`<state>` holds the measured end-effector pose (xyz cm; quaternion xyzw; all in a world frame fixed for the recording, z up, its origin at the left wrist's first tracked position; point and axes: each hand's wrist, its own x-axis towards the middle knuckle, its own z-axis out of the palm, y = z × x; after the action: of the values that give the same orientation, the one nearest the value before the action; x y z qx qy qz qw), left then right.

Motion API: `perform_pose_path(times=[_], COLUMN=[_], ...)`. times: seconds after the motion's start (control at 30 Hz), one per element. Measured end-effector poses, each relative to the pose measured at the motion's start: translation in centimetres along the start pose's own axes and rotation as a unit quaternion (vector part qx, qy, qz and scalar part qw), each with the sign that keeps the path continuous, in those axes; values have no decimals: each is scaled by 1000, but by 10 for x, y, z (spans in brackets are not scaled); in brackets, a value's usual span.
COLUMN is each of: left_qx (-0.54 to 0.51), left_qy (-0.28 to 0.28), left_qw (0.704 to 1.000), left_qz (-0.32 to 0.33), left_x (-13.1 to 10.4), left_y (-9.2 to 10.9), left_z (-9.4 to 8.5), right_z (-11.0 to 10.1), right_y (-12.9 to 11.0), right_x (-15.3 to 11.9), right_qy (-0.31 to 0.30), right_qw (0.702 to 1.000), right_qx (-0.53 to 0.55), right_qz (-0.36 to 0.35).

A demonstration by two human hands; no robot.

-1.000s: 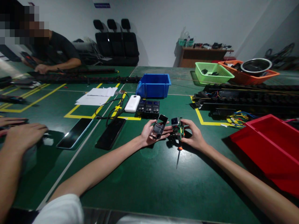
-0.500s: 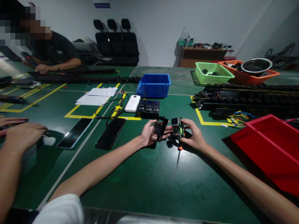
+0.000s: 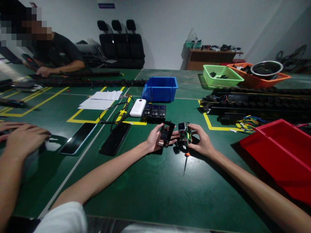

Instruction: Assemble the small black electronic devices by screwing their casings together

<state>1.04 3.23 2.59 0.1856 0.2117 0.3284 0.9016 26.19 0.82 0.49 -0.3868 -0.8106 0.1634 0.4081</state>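
My left hand holds a black plastic housing with cut-out openings, tilted above the table. Just to its right, my right hand grips a green circuit board by its edges, with a small dark screen on its upper left. The two parts are apart, though close together. Below the board a screwdriver lies on the green table, its metal shaft and orange collar showing and its handle hidden behind the board and hand. Several black modules stand just behind my left hand.
A white power bank, a black phone and a second phone lie to the left. Behind is a blue bin; at right a red bin and wired black assemblies. A co-worker's hands are at far left.
My hands and the two parts they hold stay in place. At far left, the co-worker's hands shift slightly.
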Motion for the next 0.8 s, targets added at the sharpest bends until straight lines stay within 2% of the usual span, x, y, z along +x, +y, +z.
perform_pose_path(times=[0.8], left_qx=[-8], left_qy=[15], left_qw=[1000], left_qz=[-1], left_x=[0], left_y=[0], left_z=[0], right_z=[0], right_y=[-1], right_x=[0], right_qy=[0], right_qw=[1000], right_qx=[-12], right_qz=[-6])
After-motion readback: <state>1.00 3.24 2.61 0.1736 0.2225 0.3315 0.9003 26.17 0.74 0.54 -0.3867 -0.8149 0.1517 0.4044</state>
